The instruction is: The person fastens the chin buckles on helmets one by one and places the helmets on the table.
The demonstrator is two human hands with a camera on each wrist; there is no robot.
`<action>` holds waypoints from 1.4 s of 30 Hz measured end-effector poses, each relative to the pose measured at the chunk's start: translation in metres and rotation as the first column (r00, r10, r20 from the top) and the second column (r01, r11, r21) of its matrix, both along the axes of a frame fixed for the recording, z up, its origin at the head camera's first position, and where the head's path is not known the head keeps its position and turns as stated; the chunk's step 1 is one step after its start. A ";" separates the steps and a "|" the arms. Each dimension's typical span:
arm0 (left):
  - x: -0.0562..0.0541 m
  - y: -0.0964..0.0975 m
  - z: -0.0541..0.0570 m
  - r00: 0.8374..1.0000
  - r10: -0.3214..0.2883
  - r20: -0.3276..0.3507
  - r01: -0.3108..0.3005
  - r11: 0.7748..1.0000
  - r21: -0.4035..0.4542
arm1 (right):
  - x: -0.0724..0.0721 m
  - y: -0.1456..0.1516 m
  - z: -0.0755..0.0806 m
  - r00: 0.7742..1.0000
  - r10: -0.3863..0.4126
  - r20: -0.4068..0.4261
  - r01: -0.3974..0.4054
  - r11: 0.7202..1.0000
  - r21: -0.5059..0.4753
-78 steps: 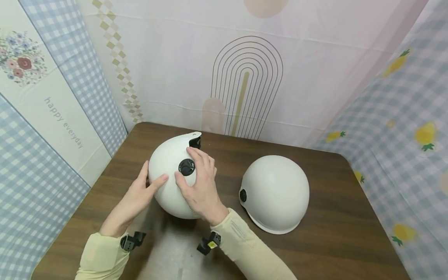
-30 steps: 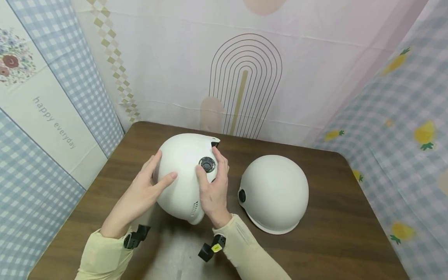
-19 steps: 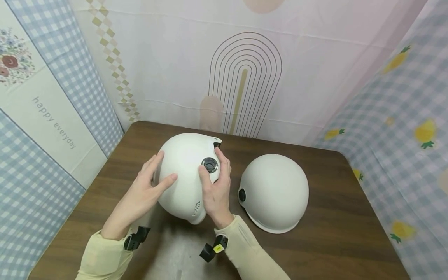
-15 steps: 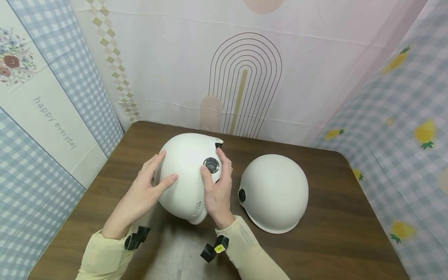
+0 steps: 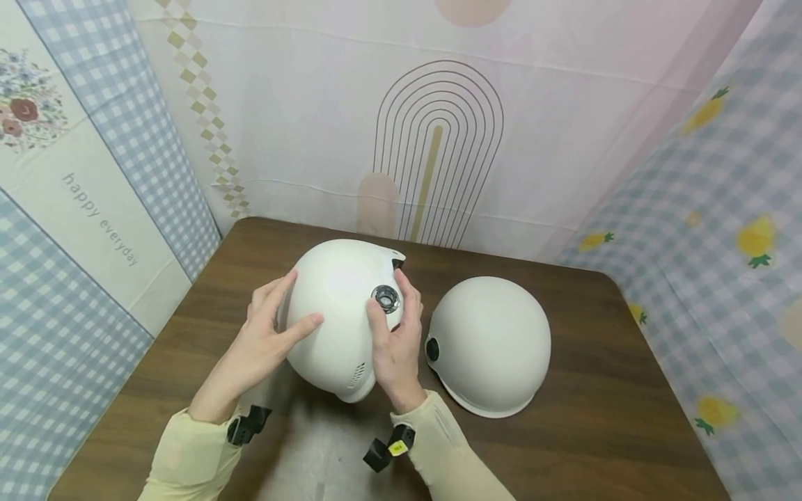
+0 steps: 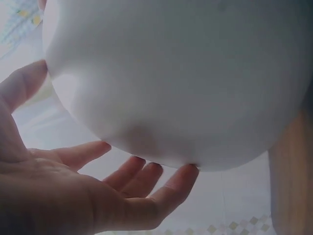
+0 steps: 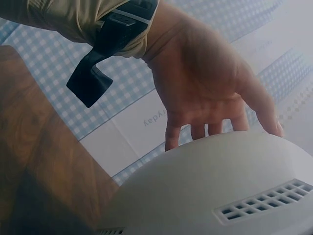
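A white helmet (image 5: pixel 332 313) is held between both hands at the left of the table in the head view, its round black side disc (image 5: pixel 386 299) facing up and right. My left hand (image 5: pixel 263 341) grips its left side, thumb on the shell; fingertips (image 6: pixel 183 176) meet the curved surface in the left wrist view. My right hand (image 5: pixel 399 344) holds the right side, thumb beside the disc and fingers over the rim. A slotted vent (image 7: pixel 266 199) shows close up in the right wrist view. The helmet's inside and underside are hidden.
A second white helmet (image 5: pixel 491 341) sits dome up on the wooden table (image 5: pixel 601 390), just right of my right hand. Behind the table hangs a pale patterned cloth (image 5: pixel 301 118), with checked cloths at both sides. Black cameras (image 5: pixel 249 424) are strapped to both wrists.
The helmet has shifted right and been turned, bringing its lower vent into view and its disc further right. Both hands moved along with it. The second helmet stays in place.
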State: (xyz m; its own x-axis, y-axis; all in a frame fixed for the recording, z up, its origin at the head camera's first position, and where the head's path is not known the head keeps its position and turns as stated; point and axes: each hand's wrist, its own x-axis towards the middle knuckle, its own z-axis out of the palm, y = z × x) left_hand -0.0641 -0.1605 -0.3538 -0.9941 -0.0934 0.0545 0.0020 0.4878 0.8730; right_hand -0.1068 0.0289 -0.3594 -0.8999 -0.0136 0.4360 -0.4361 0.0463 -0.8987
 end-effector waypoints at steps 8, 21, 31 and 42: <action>-0.007 -0.006 -0.013 0.993 -0.032 0.115 0.030 0.999 0.021 | -0.018 0.004 -0.036 1.000 -0.006 0.004 0.006 1.000 0.005; -0.012 -0.006 -0.021 0.996 -0.041 0.074 0.035 0.996 0.077 | -0.021 0.014 -0.047 0.998 0.001 0.067 -0.003 1.000 0.028; -0.016 -0.007 -0.028 0.997 -0.003 0.081 0.000 0.999 0.039 | -0.021 0.018 -0.053 0.989 -0.044 0.141 0.029 0.994 0.101; -0.017 0.004 -0.026 0.993 0.019 0.112 -0.018 1.000 -0.005 | -0.016 0.036 -0.049 0.983 -0.132 0.130 0.094 0.960 0.264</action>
State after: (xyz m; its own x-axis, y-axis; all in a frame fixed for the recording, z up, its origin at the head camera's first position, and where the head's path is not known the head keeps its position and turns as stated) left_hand -0.0811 -0.1561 -0.3799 -0.9921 -0.1117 -0.0572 -0.1051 0.4901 0.8653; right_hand -0.1233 0.0645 -0.4079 -0.9551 -0.0024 0.2962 -0.2810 0.3242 -0.9033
